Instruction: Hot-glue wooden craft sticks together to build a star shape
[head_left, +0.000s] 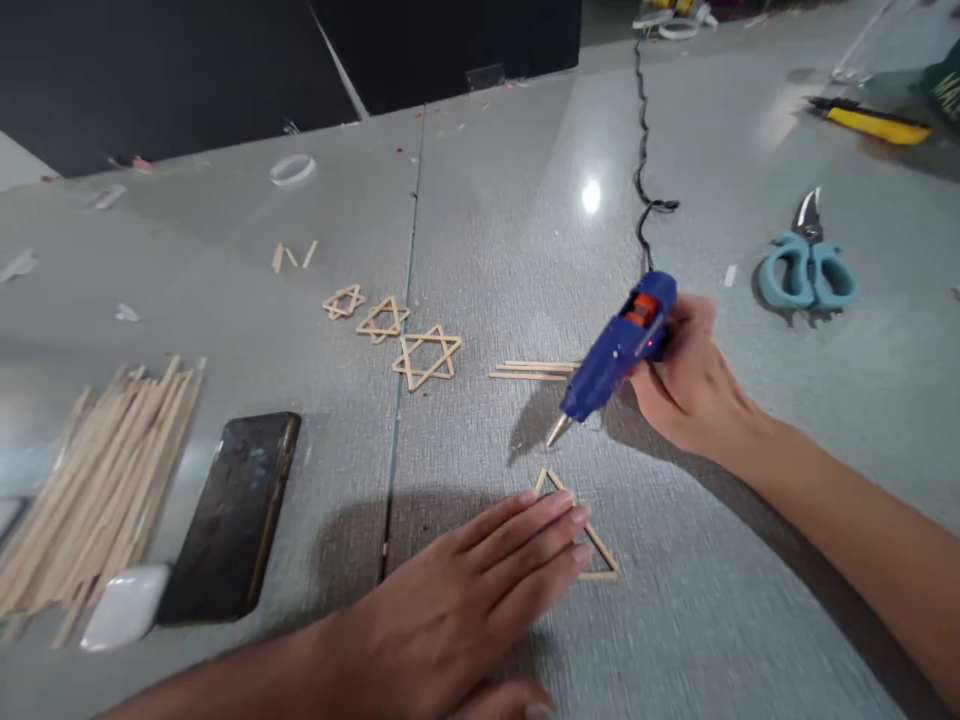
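Grey tabletop [495, 240], black panel [465, 45] behind. 3 stick stars [435, 366] are done, L of centre; 1 triangle [600, 545] is laid out in front, pressed by the L hand [487, 580], held flat, gripping nothing. By the R hand [694, 385] a glue gun [611, 355] is gripped, nozzle [557, 431] just beyond the triangle's tip. Approx. 3 loose sticks [529, 377] are left unjoined, R ends hidden by the gun. Triangle's L side is mostly covered; glued corners can't be confirmed.

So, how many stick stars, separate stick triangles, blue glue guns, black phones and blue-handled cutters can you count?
Stick stars: 3
Separate stick triangle: 1
Blue glue gun: 1
Black phone: 1
Blue-handled cutters: 1
Total: 7
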